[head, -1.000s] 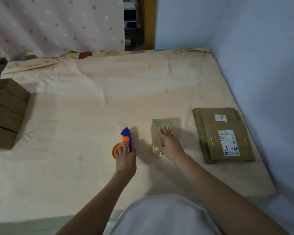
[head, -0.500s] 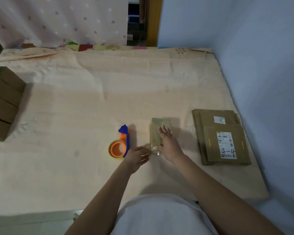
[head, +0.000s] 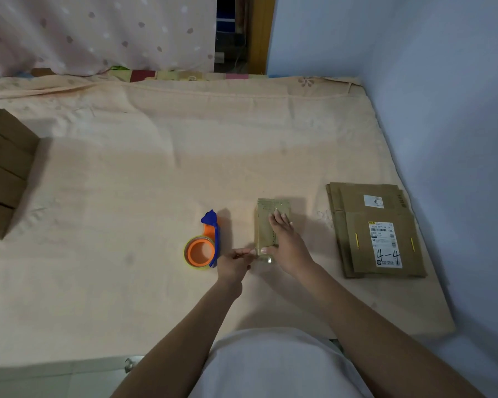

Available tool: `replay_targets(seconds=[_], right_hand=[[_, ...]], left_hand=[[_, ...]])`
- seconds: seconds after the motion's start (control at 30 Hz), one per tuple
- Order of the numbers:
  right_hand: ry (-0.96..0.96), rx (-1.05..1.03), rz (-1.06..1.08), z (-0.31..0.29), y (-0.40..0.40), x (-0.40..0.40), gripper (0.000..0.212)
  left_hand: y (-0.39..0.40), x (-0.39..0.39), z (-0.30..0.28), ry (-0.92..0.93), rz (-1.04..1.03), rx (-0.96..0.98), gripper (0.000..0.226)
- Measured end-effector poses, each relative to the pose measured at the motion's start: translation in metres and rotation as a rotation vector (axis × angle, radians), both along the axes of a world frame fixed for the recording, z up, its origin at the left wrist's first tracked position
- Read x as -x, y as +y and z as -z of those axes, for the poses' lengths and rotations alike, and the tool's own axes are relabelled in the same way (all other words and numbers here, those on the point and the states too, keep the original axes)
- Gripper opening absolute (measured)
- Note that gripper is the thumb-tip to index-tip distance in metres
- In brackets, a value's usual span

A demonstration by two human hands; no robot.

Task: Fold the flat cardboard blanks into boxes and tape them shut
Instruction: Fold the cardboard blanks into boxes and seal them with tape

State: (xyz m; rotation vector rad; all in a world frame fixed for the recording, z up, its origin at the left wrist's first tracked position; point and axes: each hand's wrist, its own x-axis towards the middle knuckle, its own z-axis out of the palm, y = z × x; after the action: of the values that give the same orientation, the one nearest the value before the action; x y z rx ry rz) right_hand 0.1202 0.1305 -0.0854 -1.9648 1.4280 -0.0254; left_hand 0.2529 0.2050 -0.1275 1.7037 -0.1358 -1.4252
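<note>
A small folded cardboard box (head: 266, 225) stands on the peach sheet, shiny with clear tape along its top. My right hand (head: 286, 242) lies flat over its top, fingers straight, thumb at the near end. My left hand (head: 235, 261) is at the box's near left corner, fingertips touching the tape end there. The orange and blue tape dispenser (head: 203, 245) lies on the sheet just left of my left hand, free of both hands. A stack of flat cardboard blanks (head: 374, 228) with a white label marked "4-4" lies to the right.
Several finished brown boxes (head: 3, 170) are stacked at the left edge. A blue wall (head: 443, 110) runs along the right side of the bed. A dotted curtain (head: 98, 33) hangs at the back. The bed's near edge (head: 98, 360) is close to my body.
My left hand let go of the tape dispenser, which now lies on the sheet, and moved right to the box's near corner. My right hand stayed on the box.
</note>
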Motion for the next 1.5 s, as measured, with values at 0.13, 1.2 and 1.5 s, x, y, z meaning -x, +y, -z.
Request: replay_targets(seconds=[0.13, 1.2, 1.5], right_hand=[[-0.010, -0.002, 0.010, 0.000, 0.001, 0.000, 0.095], [-0.111, 0.065, -0.062, 0.011, -0.003, 0.083, 0.078], [-0.078, 0.065, -0.100, 0.011, -0.005, 0.084, 0.083]], left_hand=[[-0.005, 0.007, -0.002, 0.020, -0.084, -0.045, 0.012], [-0.015, -0.031, -0.008, -1.239, 1.093, 0.698, 0.050], [-0.017, -0.032, -0.004, -1.196, 1.053, 0.750, 0.048]])
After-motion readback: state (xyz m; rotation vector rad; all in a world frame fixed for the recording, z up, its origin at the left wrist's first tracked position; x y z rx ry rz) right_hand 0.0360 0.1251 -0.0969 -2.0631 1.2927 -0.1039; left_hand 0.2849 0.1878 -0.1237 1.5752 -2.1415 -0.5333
